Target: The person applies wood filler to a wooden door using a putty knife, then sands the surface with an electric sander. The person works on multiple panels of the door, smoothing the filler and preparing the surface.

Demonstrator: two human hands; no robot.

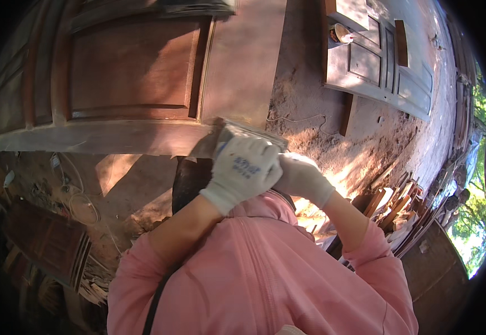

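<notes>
Both of my hands wear white work gloves and meet at the near right corner of a reddish-brown panelled wooden door (pixel 243 67). Blue print marks the back of my left hand (pixel 244 170), whose fingers curl closed at a flat grey piece (pixel 248 131) by the door's corner. Close against it, my right hand (pixel 304 177) is also closed at the piece's right end; its fingertips are hidden. What exactly the grey piece is, I cannot make out; motion blurs it. The door lies flat, raised above the ground.
A paler panelled door (pixel 366 61) lies at the far right, with a small round container (pixel 341 34) on it. Scrap wood (pixel 391 204) is heaped at right. Stacked dark panels (pixel 47 237) and a loose cable (pixel 84 206) are at left. The ground is dusty dirt.
</notes>
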